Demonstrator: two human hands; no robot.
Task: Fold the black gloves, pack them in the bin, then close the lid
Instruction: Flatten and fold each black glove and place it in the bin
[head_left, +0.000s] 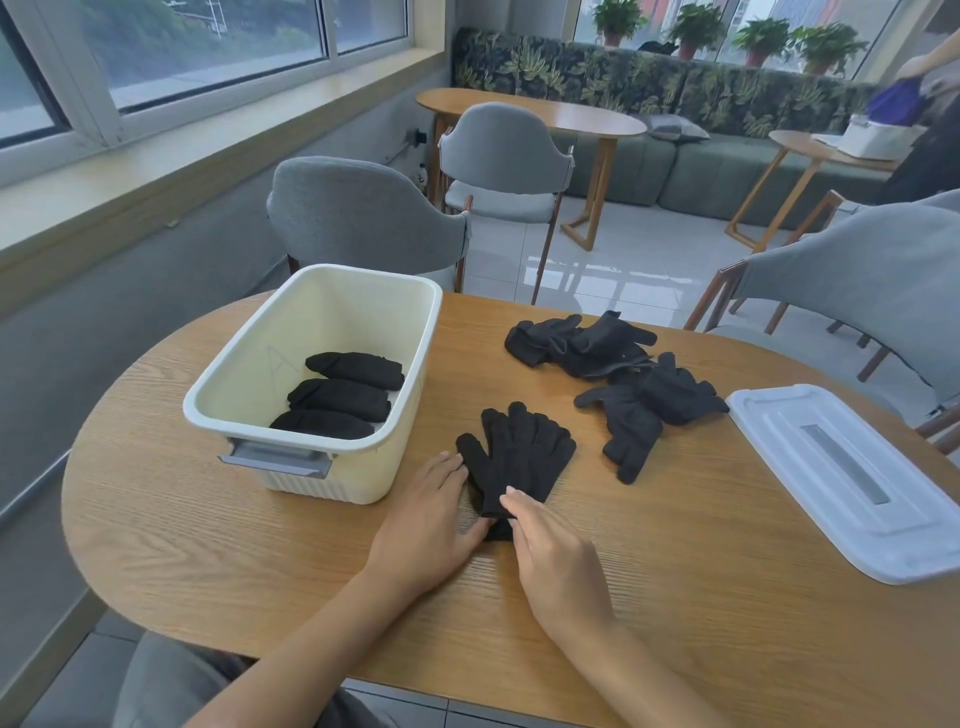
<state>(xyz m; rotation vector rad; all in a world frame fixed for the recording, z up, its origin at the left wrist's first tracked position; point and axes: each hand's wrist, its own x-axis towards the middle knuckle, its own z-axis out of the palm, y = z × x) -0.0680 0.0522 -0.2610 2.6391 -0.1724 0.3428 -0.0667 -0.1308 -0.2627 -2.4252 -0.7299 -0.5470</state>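
Table (208, 545): wooden, oval, bearing everything; bin (332, 467): cream, lying open at the left, within easy reach for packing, holding three folded gloves (340, 397) in a row along its right side; lid (852, 483): white, lying flat at the right, well apart from the bin, probably waiting for the closing step; loose gloves (623, 374): heaped beyond, awaiting folding; flat pair (519, 457): lying stacked beside the bin, fingers pointing away; left hand (426, 525): fingers straight, steadying the pair's left edge; right hand (545, 551): fingertips pinching the cuff, apparently beginning a fold.
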